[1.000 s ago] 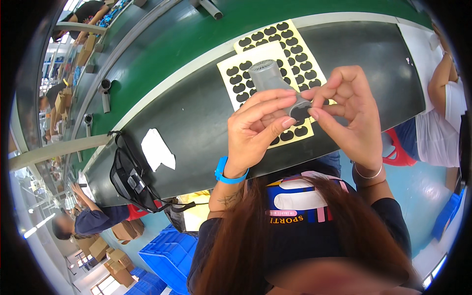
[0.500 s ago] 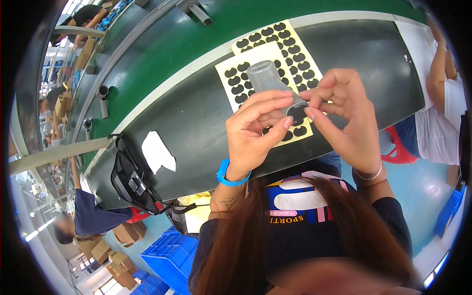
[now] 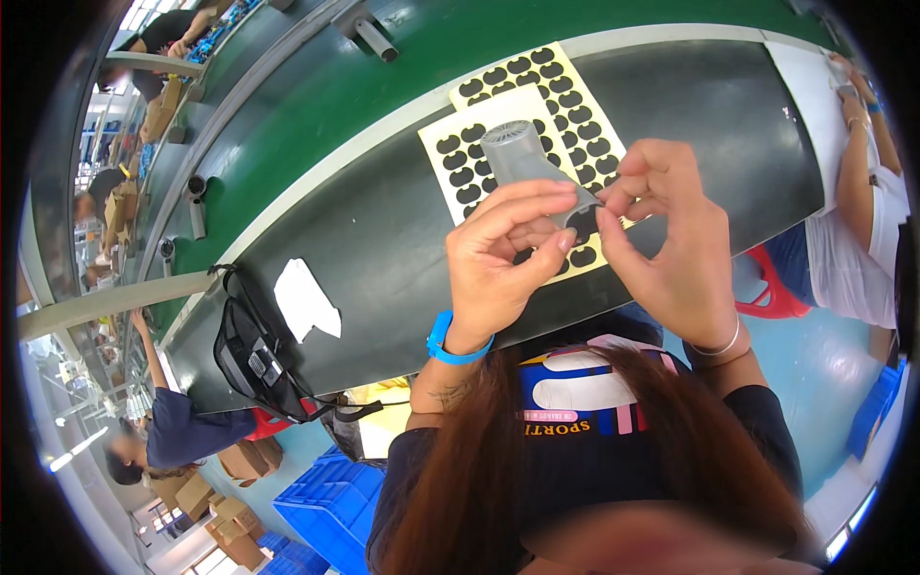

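Note:
A grey hair dryer housing (image 3: 520,158) with a round vented end is held in my left hand (image 3: 503,254), thumb and fingers closed about its nearer part. On that nearer part lies a black sticker (image 3: 585,222), with my left thumb at its edge. My right hand (image 3: 676,244) comes in from the other side. Its thumb and index finger are bent together at the sticker's edge; how firmly they grip it is hidden. Beneath the housing are pale yellow sheets (image 3: 443,126) bearing rows of black notched-oval stickers.
Beyond the dark table (image 3: 383,206), a green conveyor belt (image 3: 278,125) carries more grey housings (image 3: 374,40). White paper (image 3: 307,299) and a black bag (image 3: 251,350) lie to the left. Blue crates (image 3: 331,503) stand below. Another person's arm (image 3: 853,182) is at the far right.
The housings on the belt have slid a little left and nearer. My hands and the held housing have shifted only slightly; my right hand's fingers stay at the sticker's edge.

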### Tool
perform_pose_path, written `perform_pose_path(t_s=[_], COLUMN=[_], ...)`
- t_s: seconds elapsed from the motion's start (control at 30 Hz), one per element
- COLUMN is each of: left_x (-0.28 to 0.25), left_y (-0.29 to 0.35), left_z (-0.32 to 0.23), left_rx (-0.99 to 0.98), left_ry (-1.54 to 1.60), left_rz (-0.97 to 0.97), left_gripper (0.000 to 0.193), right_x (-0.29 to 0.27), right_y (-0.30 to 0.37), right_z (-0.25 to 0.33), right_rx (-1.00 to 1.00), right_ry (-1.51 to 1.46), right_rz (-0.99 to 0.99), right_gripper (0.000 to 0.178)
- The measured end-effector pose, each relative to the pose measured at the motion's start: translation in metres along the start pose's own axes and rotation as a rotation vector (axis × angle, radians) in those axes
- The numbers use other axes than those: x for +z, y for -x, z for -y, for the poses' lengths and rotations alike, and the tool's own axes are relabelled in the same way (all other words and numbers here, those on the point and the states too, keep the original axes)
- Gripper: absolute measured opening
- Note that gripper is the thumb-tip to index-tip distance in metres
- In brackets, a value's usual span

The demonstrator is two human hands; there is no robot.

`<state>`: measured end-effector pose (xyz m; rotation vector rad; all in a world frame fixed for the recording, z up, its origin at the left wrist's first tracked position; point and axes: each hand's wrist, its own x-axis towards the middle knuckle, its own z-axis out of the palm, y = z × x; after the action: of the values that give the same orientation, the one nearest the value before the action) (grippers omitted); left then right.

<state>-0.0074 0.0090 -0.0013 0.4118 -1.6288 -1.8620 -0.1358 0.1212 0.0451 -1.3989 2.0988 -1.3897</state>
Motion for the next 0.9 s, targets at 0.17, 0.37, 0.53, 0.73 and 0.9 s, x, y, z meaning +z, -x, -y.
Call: perform_pose_path(t_s=[0.17,0.37,0.53,0.73,0.9], left_x=[-0.008,-0.018,-0.018,-0.02,-0.022], left_y=[0.002,0.004,0.001,0.0,0.001], left_z=[0.001,-0.003,-0.01,-0.011,0.002], left_rx=[0.037,0.078,0.028,-0.019,0.141], left_ry=[0.067,0.117,0.061,0.118,0.2], left_rz=[-0.025,-0.066,-0.043,-0.067,0.062], left_gripper=[0.031,0.031,0.03,0.008,0.015], right_x=[-0.006,0.029,0.052,0.062,0.05], right_y=[-0.012,-0.032,-0.039,-0.044,-0.055], right_z=[-0.001,-0.037,-0.037,-0.033,-0.037], right_rx=[-0.162,-0.169,-0.178,-0.326,-0.394], right_ry=[0.275,-0.176,-0.06,-0.053,-0.014], right_rz=[-0.05,0.359,0.386,0.412,0.425], right_gripper=[0.043,0.051,0.043,0.037,0.041])
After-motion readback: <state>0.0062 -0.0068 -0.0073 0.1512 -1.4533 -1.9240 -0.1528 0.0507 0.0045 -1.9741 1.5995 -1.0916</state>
